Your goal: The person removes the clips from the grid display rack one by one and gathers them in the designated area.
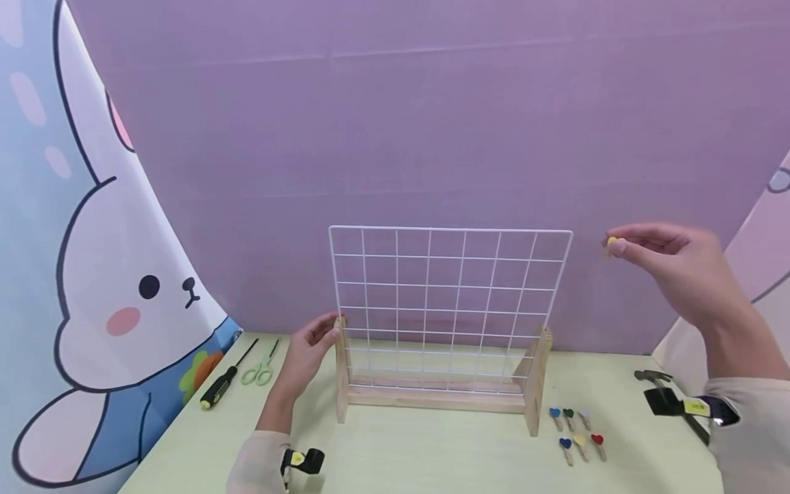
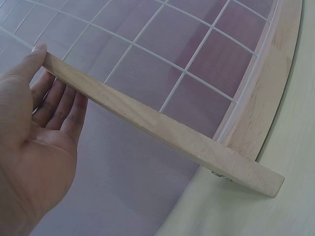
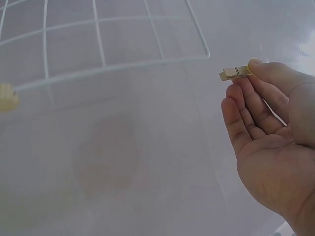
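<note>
While heart clips (image 1: 577,433) lie by hammer (image 1: 655,377)

The white wire grid (image 1: 449,309) is viewed frontally from above by the head camera (at some distance); it is seen close up by the 2 wrist cameras, from either end.
</note>
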Action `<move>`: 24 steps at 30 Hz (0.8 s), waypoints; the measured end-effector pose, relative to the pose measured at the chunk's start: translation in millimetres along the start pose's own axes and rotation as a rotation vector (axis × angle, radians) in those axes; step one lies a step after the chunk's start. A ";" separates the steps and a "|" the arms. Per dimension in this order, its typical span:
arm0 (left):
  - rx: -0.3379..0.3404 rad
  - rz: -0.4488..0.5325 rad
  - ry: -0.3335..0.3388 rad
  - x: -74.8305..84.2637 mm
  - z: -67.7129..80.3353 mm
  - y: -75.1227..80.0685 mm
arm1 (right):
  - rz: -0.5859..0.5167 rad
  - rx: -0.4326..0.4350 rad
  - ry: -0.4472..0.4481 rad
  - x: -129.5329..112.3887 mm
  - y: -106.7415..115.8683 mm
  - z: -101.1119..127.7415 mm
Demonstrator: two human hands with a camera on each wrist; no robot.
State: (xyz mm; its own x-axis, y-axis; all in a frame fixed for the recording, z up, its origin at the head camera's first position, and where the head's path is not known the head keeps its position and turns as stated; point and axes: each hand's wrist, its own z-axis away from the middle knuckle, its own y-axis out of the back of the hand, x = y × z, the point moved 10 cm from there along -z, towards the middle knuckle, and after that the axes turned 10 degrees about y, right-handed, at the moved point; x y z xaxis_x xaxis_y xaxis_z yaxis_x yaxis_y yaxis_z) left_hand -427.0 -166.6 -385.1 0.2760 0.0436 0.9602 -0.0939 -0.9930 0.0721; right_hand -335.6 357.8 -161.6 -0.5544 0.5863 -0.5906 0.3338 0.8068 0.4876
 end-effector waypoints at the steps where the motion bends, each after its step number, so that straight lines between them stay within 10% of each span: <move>1: 0.002 0.001 0.000 0.1 -0.2 0.3 | 0.005 -0.001 -0.002 3.0 1.2 2.8; 24: -0.002 0.001 0.003 -2.7 -1.5 -0.2 | 0.042 -0.165 -0.147 99.9 -16.2 91.4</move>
State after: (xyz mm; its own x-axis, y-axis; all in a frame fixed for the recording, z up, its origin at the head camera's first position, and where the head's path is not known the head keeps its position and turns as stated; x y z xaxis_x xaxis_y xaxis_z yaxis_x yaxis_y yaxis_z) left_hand -429.1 -166.3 -387.4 0.2727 0.0430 0.9611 -0.0958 -0.9928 0.0716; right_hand -326.7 410.0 -287.3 -0.4214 0.6331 -0.6493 0.2184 0.7658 0.6048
